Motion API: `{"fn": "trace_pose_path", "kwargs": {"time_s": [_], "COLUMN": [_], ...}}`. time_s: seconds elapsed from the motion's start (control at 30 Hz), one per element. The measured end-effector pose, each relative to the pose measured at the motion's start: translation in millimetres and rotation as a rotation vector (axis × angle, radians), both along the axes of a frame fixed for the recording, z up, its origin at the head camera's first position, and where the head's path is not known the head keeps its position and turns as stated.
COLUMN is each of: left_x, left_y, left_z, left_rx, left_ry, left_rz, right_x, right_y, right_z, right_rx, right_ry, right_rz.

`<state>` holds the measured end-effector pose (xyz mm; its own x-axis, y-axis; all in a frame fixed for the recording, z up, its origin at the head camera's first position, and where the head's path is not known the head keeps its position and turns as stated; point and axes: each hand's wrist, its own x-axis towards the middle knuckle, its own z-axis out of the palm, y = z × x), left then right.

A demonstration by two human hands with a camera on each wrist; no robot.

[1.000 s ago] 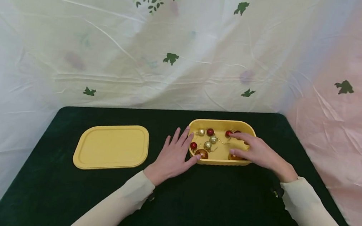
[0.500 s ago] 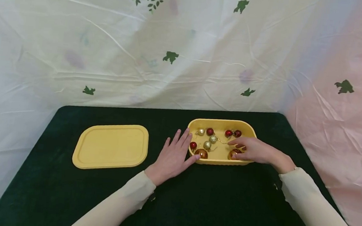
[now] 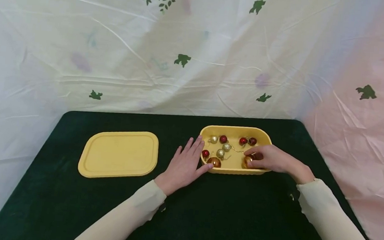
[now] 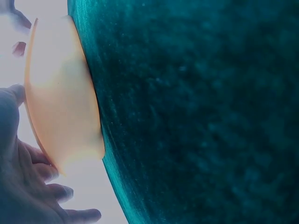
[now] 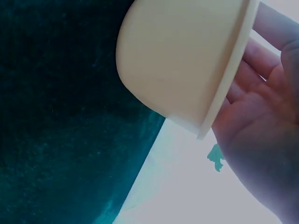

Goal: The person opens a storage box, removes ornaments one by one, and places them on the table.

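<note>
Two pale sleeves are seen nearest, reaching forward over the dark green table (image 3: 225, 214). The left hand (image 3: 183, 165) is laid flat on the cloth with its fingers straight and spread; the fingertips and thumb are pressed against the left end of the yellow box (image 3: 232, 170), and nothing is gripped by it. In the left wrist view the same hand (image 4: 21, 186) is shown beside the box wall (image 4: 60, 107), fingers relaxed.

The right hand (image 3: 272, 160) is reached over the right end of the box, and an amber bauble (image 3: 247, 161) in the near right corner is pinched between its curled fingers and thumb; a dark red ball is tucked just under the fingers. In the right wrist view the palm (image 5: 261, 126) is seen over the rim (image 5: 224, 93), but the bauble itself is hidden there.

Further in, a second amber bauble (image 3: 214, 162) is lying by the near left wall, with a small red one (image 3: 205, 154) just beside it. Two glittery gold ones (image 3: 223, 150) are set near the middle. Along the far wall a pale gold one (image 3: 213, 139) and three red ones (image 3: 223, 139) are lined up.

Well to the left, the yellow lid (image 3: 119, 154) is lying flat on the table. Behind, a leaf-printed sheet (image 3: 183, 62) is hung.
</note>
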<state>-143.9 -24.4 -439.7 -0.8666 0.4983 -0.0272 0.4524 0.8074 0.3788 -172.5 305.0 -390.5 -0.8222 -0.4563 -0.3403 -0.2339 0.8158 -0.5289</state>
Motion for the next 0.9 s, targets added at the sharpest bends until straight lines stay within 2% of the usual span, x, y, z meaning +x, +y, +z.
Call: {"fn": "trace_pose_path", "kwargs": {"time_s": [0.23, 0.4, 0.57, 0.9], "left_x": [-0.6, -2.4, -8.7, -16.1], "left_y": [0, -1, -5, -9], "left_z": [0.7, 2.3, 4.8, 3.9], "left_rx": [-0.006, -0.032, -0.048, -0.03], "left_ry": [0.0, 0.014, 0.063, 0.077], "left_rz": [-0.003, -0.015, -0.032, -0.063], "right_x": [19.5, 37.7, 53.4, 84.0], "right_y": [5, 4, -1, -21], "right_z": [6.7, 10.2, 12.6, 14.0], "right_rx": [-0.119, -0.199, -0.248, -0.302], "right_ry": [0.118, 0.216, 0.296, 0.351], "right_rz": [-0.103, -0.132, -0.137, -0.156]}}
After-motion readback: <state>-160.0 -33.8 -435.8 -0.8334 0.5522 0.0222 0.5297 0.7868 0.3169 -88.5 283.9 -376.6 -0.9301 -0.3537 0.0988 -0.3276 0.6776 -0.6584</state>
